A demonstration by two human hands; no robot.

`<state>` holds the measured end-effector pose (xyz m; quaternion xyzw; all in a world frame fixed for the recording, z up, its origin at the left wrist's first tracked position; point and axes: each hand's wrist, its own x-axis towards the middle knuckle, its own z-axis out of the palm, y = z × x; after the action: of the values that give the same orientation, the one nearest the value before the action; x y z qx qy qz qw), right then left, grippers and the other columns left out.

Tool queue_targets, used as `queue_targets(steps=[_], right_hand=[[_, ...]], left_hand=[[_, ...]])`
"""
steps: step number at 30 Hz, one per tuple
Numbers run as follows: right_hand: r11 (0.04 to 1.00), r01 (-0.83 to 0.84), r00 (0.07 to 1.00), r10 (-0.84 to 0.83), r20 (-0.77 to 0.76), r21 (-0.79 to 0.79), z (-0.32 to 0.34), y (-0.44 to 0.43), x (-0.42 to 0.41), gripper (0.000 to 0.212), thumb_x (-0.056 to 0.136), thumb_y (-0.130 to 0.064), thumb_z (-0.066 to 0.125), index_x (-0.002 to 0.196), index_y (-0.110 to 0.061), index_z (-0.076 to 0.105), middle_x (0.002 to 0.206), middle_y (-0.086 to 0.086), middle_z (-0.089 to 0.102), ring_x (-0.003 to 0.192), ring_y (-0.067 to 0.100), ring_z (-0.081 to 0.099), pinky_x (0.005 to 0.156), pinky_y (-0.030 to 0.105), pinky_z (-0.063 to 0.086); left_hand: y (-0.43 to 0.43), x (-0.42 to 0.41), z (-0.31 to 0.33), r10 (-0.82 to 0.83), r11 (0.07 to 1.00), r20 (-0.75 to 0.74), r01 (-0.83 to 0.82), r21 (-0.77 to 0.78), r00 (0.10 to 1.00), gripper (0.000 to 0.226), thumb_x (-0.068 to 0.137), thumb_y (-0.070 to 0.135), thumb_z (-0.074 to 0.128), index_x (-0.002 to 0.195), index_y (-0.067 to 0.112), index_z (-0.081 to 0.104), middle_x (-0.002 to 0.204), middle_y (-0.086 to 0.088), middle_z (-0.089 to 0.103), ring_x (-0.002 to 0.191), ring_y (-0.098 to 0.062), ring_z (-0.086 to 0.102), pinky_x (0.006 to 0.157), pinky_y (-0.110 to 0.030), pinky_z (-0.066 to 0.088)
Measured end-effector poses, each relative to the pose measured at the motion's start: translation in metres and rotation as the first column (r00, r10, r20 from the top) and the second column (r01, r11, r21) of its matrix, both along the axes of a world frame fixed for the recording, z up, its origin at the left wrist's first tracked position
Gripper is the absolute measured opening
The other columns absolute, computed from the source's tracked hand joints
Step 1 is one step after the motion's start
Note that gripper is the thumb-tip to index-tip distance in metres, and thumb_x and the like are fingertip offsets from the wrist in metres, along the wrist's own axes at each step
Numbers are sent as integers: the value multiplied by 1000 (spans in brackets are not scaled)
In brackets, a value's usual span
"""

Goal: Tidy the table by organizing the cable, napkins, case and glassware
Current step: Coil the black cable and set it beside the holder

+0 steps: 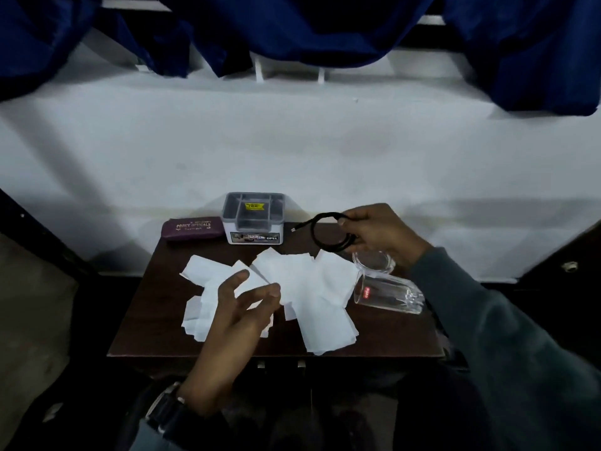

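A black cable (327, 215) is held as a coiled loop in the right hand (380, 232), raised over the back right part of a small dark table (156, 320). The fingers and thumb are closed round the right side of the coil. The loop is seen nearly face-on, and one plug end is left sticking out of it toward the left, toward a white-and-grey organiser box (253, 219).

The left hand (240, 307) is held over the white napkins (312, 288), its fingers loosely spread and nothing gripped. Whether the paper is touched cannot be told. The two hands are kept well apart.

The napkins are strewn in overlapping sheets across the middle of the table, fanned at many angles.

A maroon spectacle case (194, 227) is laid at the back left, its long axis running left to right along the wall, one end just beside the organiser box.

At the right edge a tall glass (390, 296) is seen lying on its side, its mouth turned left toward the napkins and its thick base to the right. A short glass (374, 262) is set upright just behind it, partly hidden by the right wrist.

A blue curtain (325, 27) is draped above the white wall.
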<state>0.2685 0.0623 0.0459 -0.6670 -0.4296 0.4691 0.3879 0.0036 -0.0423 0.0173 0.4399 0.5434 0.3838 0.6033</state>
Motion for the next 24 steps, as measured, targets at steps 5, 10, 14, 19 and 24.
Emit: queue_targets(steps=[5,10,14,19,24], right_hand=[[983,-118,969,144,202,-140,-40,87,11,9,96,-10,69,98,-2,73,92,16,62,78,26,70,70,33,65],[983,-88,954,130,268,-162,-79,125,-2,13,91,-13,76,82,-15,67,91,10,65,73,26,71,57,28,63],[982,-88,920,144,365,-167,-97,145,-8,15,88,-17,79,77,-16,69,85,8,68,74,29,74,61,31,65],[979,-74,897,148,416,-190,-110,148,-6,21,89,-20,78,95,0,75,84,12,70,69,32,75,68,38,66],[981,-84,845,163,509,-175,-112,146,-6,21,89,-26,76,96,-6,73,89,6,67,63,23,72,51,24,60]], left_hand=[[13,-12,-23,26,999,-43,-27,-22,999,58,74,58,76,126,46,53,116,10,77,109,-15,72,103,-47,52],[34,-12,-42,45,999,-136,-41,28,990,29,93,31,70,117,46,60,112,14,77,104,-5,71,84,-26,51],[47,-10,-56,44,998,-190,-36,46,981,25,96,30,68,114,47,62,110,19,76,101,2,69,82,-20,48],[49,-5,-64,41,999,-224,-33,42,974,23,98,27,66,111,46,65,107,20,76,99,-1,71,79,-19,49],[46,-5,-64,64,997,-236,-54,48,970,21,97,23,66,111,39,66,106,16,77,98,-8,72,82,-25,52]])
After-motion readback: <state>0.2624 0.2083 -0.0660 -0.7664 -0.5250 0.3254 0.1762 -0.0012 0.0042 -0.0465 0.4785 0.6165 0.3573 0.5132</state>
